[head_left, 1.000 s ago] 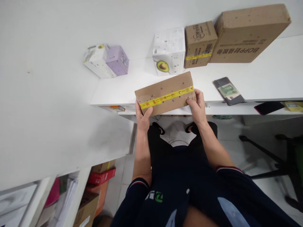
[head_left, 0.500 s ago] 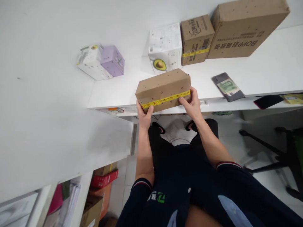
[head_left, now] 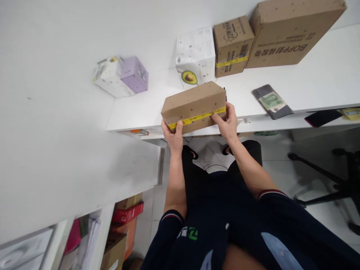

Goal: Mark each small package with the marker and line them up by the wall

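Observation:
A brown cardboard box (head_left: 194, 103) with a strip of yellow tape along its near side rests at the front edge of the white desk (head_left: 309, 86). My left hand (head_left: 173, 134) grips its left end, thumb pressed on the tape. My right hand (head_left: 227, 122) grips its right end, fingers wrapped round the corner. Both hands are closed on the box.
Behind the box stand a white avocado-print box (head_left: 195, 56), a small brown carton (head_left: 232, 45) and a large brown carton (head_left: 292, 32). A phone with a banknote (head_left: 271, 102) lies to the right. A white-and-purple box (head_left: 122, 75) sits on the left counter. An office chair base (head_left: 332, 176) is on the floor at right.
The box has been tipped over from lying with its taped face up to resting with the tape along its near side, and pushed slightly farther onto the desk.

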`<state>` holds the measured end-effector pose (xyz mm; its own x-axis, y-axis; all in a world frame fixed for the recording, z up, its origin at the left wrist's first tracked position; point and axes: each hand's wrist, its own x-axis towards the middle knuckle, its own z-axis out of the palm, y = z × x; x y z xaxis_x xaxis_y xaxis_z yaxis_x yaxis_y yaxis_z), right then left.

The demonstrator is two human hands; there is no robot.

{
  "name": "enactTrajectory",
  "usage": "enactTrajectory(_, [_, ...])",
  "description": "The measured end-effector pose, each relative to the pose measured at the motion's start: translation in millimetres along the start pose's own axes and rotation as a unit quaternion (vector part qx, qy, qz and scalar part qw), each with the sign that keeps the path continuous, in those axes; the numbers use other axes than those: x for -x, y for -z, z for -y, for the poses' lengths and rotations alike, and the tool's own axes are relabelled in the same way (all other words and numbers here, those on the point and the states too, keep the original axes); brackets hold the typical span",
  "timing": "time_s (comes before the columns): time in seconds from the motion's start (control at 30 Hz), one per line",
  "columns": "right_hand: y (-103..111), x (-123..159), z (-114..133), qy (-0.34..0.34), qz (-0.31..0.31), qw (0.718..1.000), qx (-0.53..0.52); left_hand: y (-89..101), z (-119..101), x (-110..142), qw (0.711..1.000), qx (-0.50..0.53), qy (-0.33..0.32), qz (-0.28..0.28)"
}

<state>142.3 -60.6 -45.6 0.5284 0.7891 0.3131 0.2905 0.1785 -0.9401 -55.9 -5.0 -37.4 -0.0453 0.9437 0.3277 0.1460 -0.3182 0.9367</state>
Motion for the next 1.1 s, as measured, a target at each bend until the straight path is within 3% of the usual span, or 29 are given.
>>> enactTrajectory(0.33, [7.6, 0.8, 3.4, -0.012, 0.031, 0.997, -0.064, 1.5, -1.1, 5.5, 1.000, -0.008, -0.019, -0.002])
enactTrajectory(0.77, [6.0, 5.1, -1.1, -0.010, -0.012, 0.998, -0.069, 2.6, 4.0, 12.7, 1.000, -0.005, -0.017, 0.003])
enactTrajectory(0.9, [8.8, 16.7, -3.8, -0.008, -0.012, 0.997, -0.079, 5.0, 4.7, 21.5, 1.000, 0.020, -0.005, 0.008])
enactTrajectory(1.1, [8.6, 53.3, -23.1, -0.076, 0.013, 0.996, -0.035, 16.9, 16.7, 38.3, 0.997, 0.053, 0.060, -0.010])
